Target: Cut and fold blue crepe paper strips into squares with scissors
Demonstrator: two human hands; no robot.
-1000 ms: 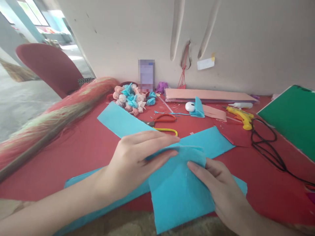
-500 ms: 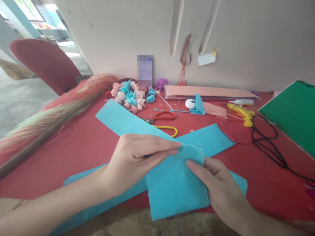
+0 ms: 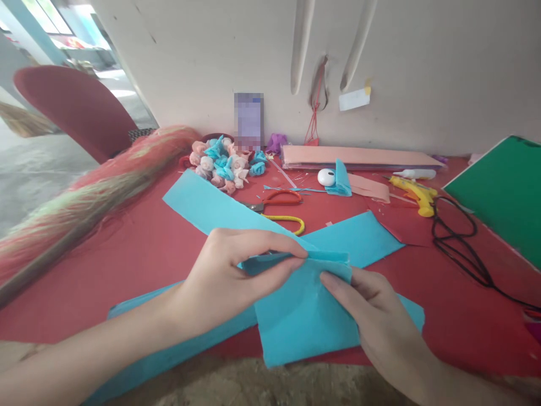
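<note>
A folded piece of blue crepe paper [image 3: 308, 316] is held between my two hands above the table's front edge. My left hand [image 3: 236, 265] pinches its top edge between thumb and fingertips, where the layers part slightly. My right hand [image 3: 380, 316] grips the right side, thumb in front and fingers behind. Beneath and around them lie more blue paper strips: one long strip [image 3: 196, 200] slanting at upper left, another [image 3: 367, 239] at right, and a wide one [image 3: 169, 355] at lower left. Scissors [image 3: 256, 208] with red and yellow handles lie just beyond, partly covered by paper.
Paper roses [image 3: 220, 163] are heaped at the back beside an upright blurred panel [image 3: 249, 121]. A yellow glue gun [image 3: 416, 194] with a black cord [image 3: 465, 259] lies at right, near a green board [image 3: 502, 197]. A grass broom [image 3: 105, 186] lies along the left.
My left thumb and fingers have spread into a rounder pinch, and the paper's top layers have come apart there. The lower edge of the paper has risen slightly. My right hand keeps its grip.
</note>
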